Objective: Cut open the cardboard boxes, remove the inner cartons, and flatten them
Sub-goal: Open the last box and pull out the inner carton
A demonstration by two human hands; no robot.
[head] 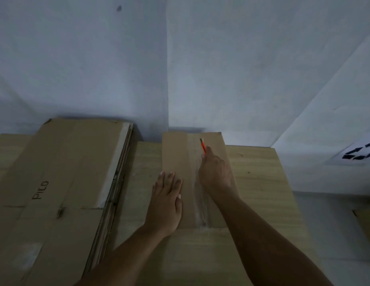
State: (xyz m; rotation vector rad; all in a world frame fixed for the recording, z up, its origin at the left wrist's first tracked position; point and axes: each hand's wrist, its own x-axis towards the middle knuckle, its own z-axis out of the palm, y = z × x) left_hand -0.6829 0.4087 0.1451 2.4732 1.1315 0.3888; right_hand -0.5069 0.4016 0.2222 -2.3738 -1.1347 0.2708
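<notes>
A closed brown cardboard box (177, 153) lies on a light wooden table (262, 182), with clear tape running down its middle seam. My left hand (167, 203) presses flat on the box's left half, fingers straight. My right hand (215, 172) grips an orange utility knife (203, 145), whose tip sits on the taped seam near the box's far end.
A stack of flattened cardboard (62, 182), the top sheet marked "PILO", covers the table's left side. White walls rise just behind the table. The edge of another piece of cardboard (365, 226) shows low at the right, off the table.
</notes>
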